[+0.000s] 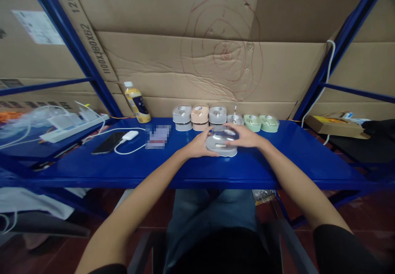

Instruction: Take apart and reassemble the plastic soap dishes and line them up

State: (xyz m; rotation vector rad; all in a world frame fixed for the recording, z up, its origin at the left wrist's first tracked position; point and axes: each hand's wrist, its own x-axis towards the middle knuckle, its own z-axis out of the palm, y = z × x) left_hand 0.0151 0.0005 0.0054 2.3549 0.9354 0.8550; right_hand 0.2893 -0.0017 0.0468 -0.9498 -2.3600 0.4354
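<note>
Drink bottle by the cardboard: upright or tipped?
Upright: the yellow bottle stands on its base on the blue table, white cap at the top.

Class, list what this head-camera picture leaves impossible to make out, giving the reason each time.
All in the head view:
- Both sides of the held grey container: covered by the left hand and right hand.
- Details of the pixelated item: masked by blocks.
- Wording on the bottle: too small.
- The orange thing: blurred, cut off by the left edge.
</note>
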